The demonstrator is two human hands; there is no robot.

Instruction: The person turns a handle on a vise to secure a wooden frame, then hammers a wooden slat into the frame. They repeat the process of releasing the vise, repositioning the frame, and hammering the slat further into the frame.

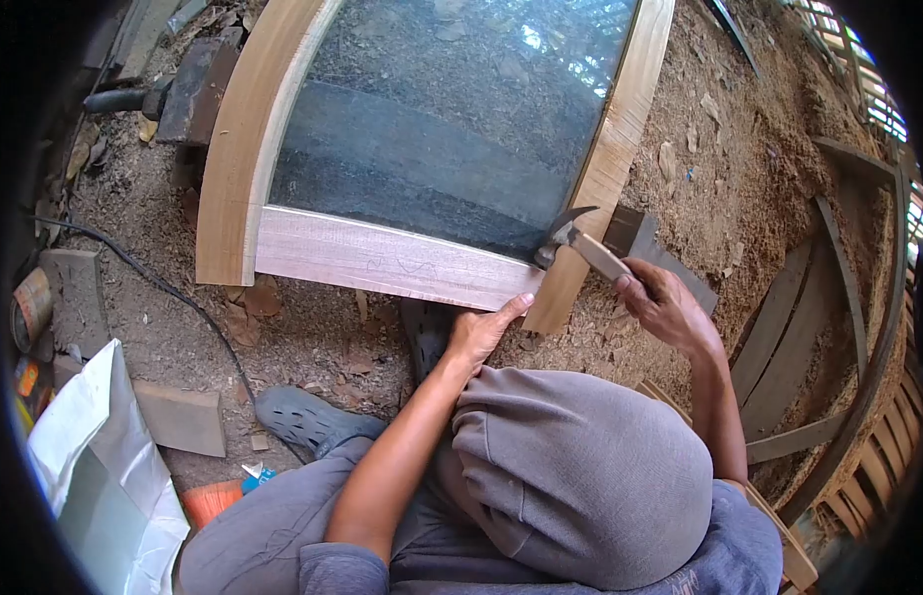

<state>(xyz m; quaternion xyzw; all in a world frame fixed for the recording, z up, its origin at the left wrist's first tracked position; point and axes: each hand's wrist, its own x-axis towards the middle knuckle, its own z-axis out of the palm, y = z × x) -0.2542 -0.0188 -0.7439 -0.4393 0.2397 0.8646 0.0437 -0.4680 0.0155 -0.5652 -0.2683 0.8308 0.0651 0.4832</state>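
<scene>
Hammer (558, 241) gripped in R hand (672, 307) at near R corner of glass (432, 149); frame (233, 149), beyond knee (590, 466), judged stiff, glass fragile, best held by wood rail (382, 253), as pinched by L hand (477, 337), fingers mostly hidden.

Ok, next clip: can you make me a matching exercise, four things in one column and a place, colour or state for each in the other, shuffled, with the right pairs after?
Things:
1. Hammer
2. Left hand
3. Cable
4. Clog

Places, colours, states:
A. Black, running over the littered ground
B. Thumb on the pale crosspiece of the glazed wooden frame
C. Grey, with holes in its upper
D. In the right hand's grip, by the handle

Right pairs: 1-D, 2-B, 3-A, 4-C
</scene>
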